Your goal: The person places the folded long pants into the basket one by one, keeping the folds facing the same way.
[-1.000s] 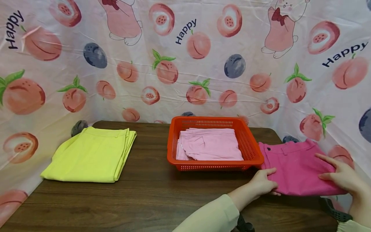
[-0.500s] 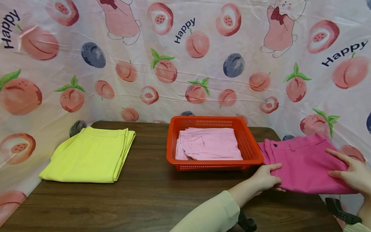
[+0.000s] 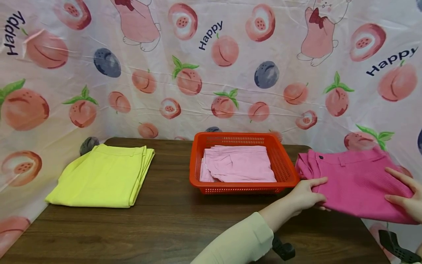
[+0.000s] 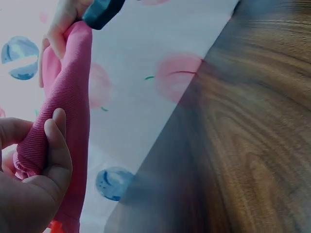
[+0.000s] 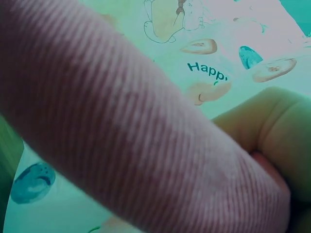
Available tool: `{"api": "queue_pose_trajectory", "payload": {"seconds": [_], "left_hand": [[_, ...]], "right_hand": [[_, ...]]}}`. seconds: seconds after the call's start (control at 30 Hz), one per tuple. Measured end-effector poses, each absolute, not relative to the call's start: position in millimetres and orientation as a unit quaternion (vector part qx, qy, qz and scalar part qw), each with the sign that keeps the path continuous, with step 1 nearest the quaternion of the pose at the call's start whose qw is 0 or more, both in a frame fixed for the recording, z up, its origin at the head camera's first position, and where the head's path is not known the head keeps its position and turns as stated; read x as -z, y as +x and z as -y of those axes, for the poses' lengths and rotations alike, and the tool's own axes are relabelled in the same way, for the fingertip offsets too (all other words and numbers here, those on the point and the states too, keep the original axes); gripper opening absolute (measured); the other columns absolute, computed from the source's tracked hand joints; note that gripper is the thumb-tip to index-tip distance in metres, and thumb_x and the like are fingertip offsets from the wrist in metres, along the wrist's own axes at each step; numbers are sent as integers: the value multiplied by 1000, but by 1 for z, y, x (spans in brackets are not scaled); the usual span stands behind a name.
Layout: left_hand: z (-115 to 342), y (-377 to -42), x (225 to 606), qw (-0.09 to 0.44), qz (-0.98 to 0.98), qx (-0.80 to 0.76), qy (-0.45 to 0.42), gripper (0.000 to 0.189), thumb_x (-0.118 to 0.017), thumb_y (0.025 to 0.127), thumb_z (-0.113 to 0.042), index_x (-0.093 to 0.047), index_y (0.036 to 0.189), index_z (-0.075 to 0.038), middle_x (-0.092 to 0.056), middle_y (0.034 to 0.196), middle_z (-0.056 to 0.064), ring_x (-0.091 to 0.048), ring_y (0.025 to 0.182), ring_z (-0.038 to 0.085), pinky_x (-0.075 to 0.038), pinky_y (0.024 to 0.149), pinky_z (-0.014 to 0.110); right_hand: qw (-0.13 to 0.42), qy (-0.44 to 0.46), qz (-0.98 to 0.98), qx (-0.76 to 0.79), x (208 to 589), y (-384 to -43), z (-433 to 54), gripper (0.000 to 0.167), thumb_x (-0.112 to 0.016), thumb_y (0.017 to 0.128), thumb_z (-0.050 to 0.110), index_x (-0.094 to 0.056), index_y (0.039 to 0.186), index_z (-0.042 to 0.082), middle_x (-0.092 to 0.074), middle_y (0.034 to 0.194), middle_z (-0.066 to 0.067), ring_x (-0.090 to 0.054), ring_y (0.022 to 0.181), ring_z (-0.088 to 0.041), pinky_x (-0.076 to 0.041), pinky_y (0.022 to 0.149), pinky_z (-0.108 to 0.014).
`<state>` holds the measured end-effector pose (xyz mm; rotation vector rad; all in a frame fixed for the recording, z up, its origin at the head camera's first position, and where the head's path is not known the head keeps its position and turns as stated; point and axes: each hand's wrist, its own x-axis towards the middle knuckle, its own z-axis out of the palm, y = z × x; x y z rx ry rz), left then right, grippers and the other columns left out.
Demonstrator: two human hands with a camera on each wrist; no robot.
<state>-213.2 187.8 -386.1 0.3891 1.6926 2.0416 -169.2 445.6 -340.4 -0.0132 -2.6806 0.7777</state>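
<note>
- Backdrop [image 3: 201,121]: wrinkled pale sheeting printed with rounded fruit and lettering.
- Worktop [image 3: 158,234]: dark, wood-grained, with rounded far corners.
- Basket [image 3: 250,186]: orange-red, rectangular, perforated walls; contains a pale pink garment [image 3: 242,165] folded into a rough rectangle.
- Yellow garment [image 3: 102,176]: folded flat in layers on the worktop's left side.
- Magenta garment [image 3: 359,183]: finely ribbed fabric, folded, dark button at waistband; held at the worktop's right edge, just beside the basket.
- Left hand [image 3: 306,194]: thumb above, fingers curled beneath, gripping the garment's left edge.
- Right hand [image 3: 408,196]: thumb and one finger spread on top, gripping the opposite edge.
</note>
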Motion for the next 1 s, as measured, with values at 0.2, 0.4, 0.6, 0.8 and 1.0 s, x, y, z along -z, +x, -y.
{"api": "queue_pose_trajectory", "payload": {"seconds": [0.2, 0.4, 0.6, 0.8, 1.0], "left_hand": [[-180, -220, 378, 195, -640, -726, 159, 60, -62, 81, 11, -62, 131, -23, -62, 92, 1, -67, 59, 23, -54, 55, 30], [-172, -225, 370, 169, -664, -709, 167, 60, -64, 81, 8, -62, 131, -25, -58, 101, -3, -55, 49, 12, -51, 50, 26], [-159, -233, 366, 146, -675, -701, 181, 61, -62, 81, 8, -61, 132, -25, -58, 104, -2, -54, 47, 13, -48, 47, 23], [-147, -240, 366, 135, -669, -707, 184, 61, -62, 80, 9, -61, 131, -24, -59, 103, 0, -55, 48, 15, -48, 47, 23], [-136, -245, 366, 125, -663, -716, 183, 60, -62, 80, 9, -61, 131, -23, -58, 109, -1, -54, 49, 17, -48, 47, 23]], "right_hand": [[174, -10, 931, -319, 340, -169, -439, 90, -58, 87, -6, -14, 152, 38, -15, 140, -42, -24, 102, -55, -28, 58, -14], [192, -16, 912, -361, 346, -171, -431, 83, -57, 89, -3, -20, 152, 35, -9, 152, -32, -18, 123, -51, -27, 69, -6], [193, -44, 906, -375, 349, -179, -419, 78, -62, 91, 8, -22, 152, 34, -9, 156, -23, -17, 132, -46, -28, 86, -8], [181, -52, 891, -414, 350, -184, -405, 75, -65, 90, 11, -27, 150, 38, -9, 157, -19, -17, 131, -43, -31, 70, -4], [172, -50, 893, -412, 348, -188, -393, 75, -64, 91, 16, -26, 151, 37, -15, 154, -24, -19, 131, -46, -31, 88, -14]]}}
